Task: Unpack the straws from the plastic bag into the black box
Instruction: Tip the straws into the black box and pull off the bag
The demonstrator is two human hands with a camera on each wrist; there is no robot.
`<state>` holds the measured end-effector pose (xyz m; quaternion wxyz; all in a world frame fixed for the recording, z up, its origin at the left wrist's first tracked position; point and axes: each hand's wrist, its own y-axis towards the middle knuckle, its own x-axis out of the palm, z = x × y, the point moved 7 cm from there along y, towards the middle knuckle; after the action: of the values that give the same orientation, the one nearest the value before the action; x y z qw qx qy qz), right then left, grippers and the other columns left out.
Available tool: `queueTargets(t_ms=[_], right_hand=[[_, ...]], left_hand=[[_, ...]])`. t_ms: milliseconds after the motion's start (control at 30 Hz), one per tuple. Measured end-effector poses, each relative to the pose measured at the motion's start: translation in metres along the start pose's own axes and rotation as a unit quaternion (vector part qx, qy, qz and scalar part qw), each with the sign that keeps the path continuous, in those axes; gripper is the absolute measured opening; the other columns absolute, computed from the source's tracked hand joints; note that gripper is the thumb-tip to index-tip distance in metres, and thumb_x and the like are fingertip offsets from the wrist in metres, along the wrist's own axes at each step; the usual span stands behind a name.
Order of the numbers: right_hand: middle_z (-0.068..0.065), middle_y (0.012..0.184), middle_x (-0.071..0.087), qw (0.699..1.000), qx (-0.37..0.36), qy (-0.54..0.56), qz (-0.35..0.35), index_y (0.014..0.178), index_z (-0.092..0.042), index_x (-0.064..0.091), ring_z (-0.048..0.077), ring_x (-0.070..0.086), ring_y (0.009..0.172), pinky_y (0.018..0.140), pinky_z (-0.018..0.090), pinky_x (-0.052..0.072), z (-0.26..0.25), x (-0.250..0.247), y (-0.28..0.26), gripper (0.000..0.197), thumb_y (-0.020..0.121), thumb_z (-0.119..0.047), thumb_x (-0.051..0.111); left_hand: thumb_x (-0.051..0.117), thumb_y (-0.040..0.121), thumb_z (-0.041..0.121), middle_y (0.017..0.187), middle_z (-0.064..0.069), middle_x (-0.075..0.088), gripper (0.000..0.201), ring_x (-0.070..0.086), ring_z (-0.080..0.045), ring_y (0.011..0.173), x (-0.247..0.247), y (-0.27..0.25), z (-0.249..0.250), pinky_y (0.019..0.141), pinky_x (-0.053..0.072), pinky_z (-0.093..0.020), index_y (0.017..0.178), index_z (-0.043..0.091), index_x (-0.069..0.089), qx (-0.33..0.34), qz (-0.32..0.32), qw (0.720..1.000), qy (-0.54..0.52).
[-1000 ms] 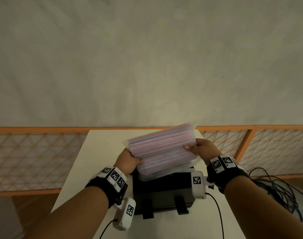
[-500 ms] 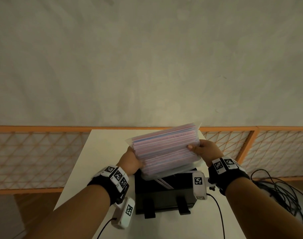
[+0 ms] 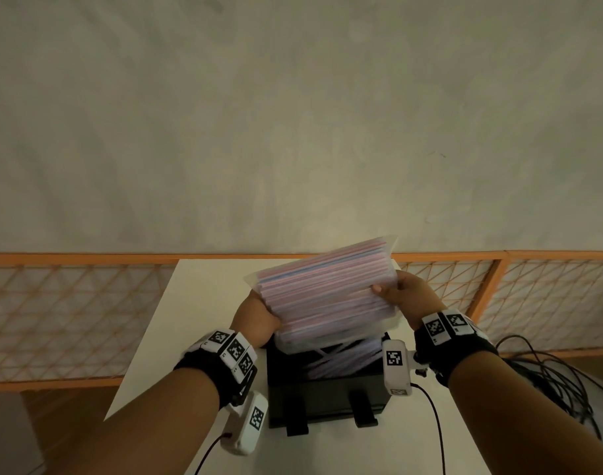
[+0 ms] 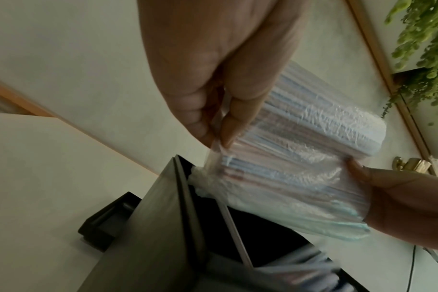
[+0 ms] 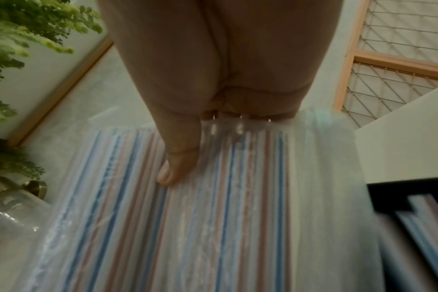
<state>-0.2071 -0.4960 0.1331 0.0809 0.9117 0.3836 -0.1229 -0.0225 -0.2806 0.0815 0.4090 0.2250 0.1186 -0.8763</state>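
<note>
A clear plastic bag (image 3: 324,296) packed with pink, blue and white straws hangs tilted over the open black box (image 3: 327,392), its lower left end dipping toward the box. My left hand (image 3: 257,318) pinches the bag's lower left edge; the pinch shows in the left wrist view as the left hand (image 4: 218,126) on the bag (image 4: 300,158). My right hand (image 3: 401,296) grips the upper right end, thumb on top of the bag (image 5: 188,207). Several loose straws (image 3: 341,359) lie inside the box (image 4: 163,227).
The box stands on a white table (image 3: 204,303) near its front. An orange-framed mesh fence (image 3: 70,317) runs behind and beside the table. Black cables (image 3: 547,371) lie on the right. A plant (image 5: 18,29) shows in the wrist views.
Both hands have shifted the bag slightly right and up. More straws have slid out of its lower end into the box.
</note>
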Motion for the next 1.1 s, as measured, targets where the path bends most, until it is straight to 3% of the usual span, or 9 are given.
queueTargets(t_ms=[100, 200, 367, 533, 667, 833, 900, 1000, 1100], right_hand=[[0.007, 0.091, 0.071, 1.0, 0.001, 0.0, 0.003, 0.089, -0.018, 0.068, 0.022, 0.065, 0.085, 0.084, 0.037, 0.052, 0.003, -0.001, -0.001, 0.011, 0.083, -0.009, 0.069], [0.001, 0.085, 0.069, 1.0, -0.001, 0.006, 0.006, 0.084, -0.021, 0.066, 0.016, 0.064, 0.079, 0.071, 0.026, 0.05, 0.005, 0.0, -0.003, 0.013, 0.085, -0.008, 0.067], [0.002, 0.089, 0.073, 1.0, 0.003, -0.008, 0.013, 0.085, -0.025, 0.069, 0.026, 0.067, 0.09, 0.088, 0.041, 0.052, 0.011, -0.001, 0.002, 0.009, 0.082, -0.016, 0.072], [0.008, 0.095, 0.073, 0.999, -0.033, 0.023, -0.01, 0.097, -0.014, 0.069, 0.025, 0.068, 0.091, 0.086, 0.042, 0.054, -0.004, 0.001, 0.004, 0.016, 0.081, -0.011, 0.071], [0.008, 0.094, 0.071, 0.998, -0.052, 0.023, -0.002, 0.1, -0.007, 0.067, 0.023, 0.066, 0.089, 0.082, 0.038, 0.052, -0.011, 0.0, 0.004, 0.018, 0.083, -0.004, 0.068], [0.005, 0.088, 0.071, 0.999, -0.035, 0.003, 0.005, 0.087, -0.018, 0.068, 0.025, 0.065, 0.086, 0.089, 0.047, 0.05, -0.004, -0.004, 0.005, 0.014, 0.082, -0.006, 0.07], [0.007, 0.09, 0.07, 0.999, -0.035, -0.021, 0.004, 0.089, -0.017, 0.069, 0.026, 0.063, 0.087, 0.09, 0.051, 0.049, -0.001, -0.005, 0.005, 0.011, 0.082, -0.009, 0.07], [0.016, 0.095, 0.072, 0.999, -0.023, -0.028, 0.002, 0.091, -0.014, 0.07, 0.035, 0.065, 0.093, 0.092, 0.055, 0.048, 0.006, -0.007, 0.004, 0.023, 0.073, -0.026, 0.077], [0.019, 0.102, 0.071, 1.0, -0.015, -0.01, -0.014, 0.097, -0.017, 0.069, 0.037, 0.065, 0.1, 0.095, 0.058, 0.047, 0.014, -0.007, 0.006, 0.051, 0.057, -0.047, 0.078]], left_hand=[[0.062, 0.073, -0.007, 0.096, -0.016, 0.07, 0.03, 0.066, -0.028, 0.092, 0.001, 0.0, 0.002, 0.079, 0.053, -0.033, 0.101, 0.002, 0.066, 0.017, -0.002, 1.0, 0.01], [0.061, 0.073, -0.008, 0.093, -0.015, 0.069, 0.028, 0.065, -0.028, 0.091, 0.003, -0.002, 0.001, 0.078, 0.051, -0.031, 0.098, 0.005, 0.066, 0.017, -0.013, 1.0, 0.004], [0.078, 0.062, 0.01, 0.101, -0.003, 0.072, 0.053, 0.067, -0.022, 0.098, 0.01, -0.003, -0.006, 0.094, 0.053, -0.044, 0.112, 0.02, 0.066, -0.006, -0.069, 0.992, -0.103], [0.077, 0.072, 0.016, 0.111, -0.002, 0.071, 0.039, 0.065, -0.021, 0.107, 0.006, -0.004, 0.002, 0.097, 0.051, -0.051, 0.101, 0.04, 0.064, 0.016, -0.063, 0.984, -0.167], [0.077, 0.068, 0.024, 0.11, -0.005, 0.071, 0.035, 0.066, -0.024, 0.105, 0.005, -0.007, 0.004, 0.095, 0.051, -0.053, 0.094, 0.043, 0.063, 0.022, -0.058, 0.983, -0.172], [0.083, 0.057, 0.028, 0.108, -0.001, 0.071, 0.042, 0.066, -0.024, 0.105, 0.014, -0.006, -0.003, 0.095, 0.052, -0.052, 0.092, 0.043, 0.064, -0.003, -0.082, 0.98, -0.184], [0.085, 0.056, 0.028, 0.107, 0.002, 0.072, 0.045, 0.066, -0.021, 0.105, 0.016, -0.007, -0.003, 0.097, 0.051, -0.049, 0.092, 0.043, 0.065, -0.013, -0.092, 0.976, -0.196], [0.082, 0.072, 0.025, 0.113, 0.003, 0.069, 0.043, 0.065, -0.018, 0.108, 0.019, -0.01, 0.004, 0.097, 0.051, -0.045, 0.105, 0.04, 0.059, -0.011, -0.116, 0.966, -0.23], [0.08, 0.065, 0.05, 0.119, 0.0, 0.066, 0.067, 0.065, -0.02, 0.108, 0.018, -0.011, 0.002, 0.091, 0.055, -0.048, 0.123, 0.035, 0.049, -0.035, -0.11, 0.96, -0.255]])
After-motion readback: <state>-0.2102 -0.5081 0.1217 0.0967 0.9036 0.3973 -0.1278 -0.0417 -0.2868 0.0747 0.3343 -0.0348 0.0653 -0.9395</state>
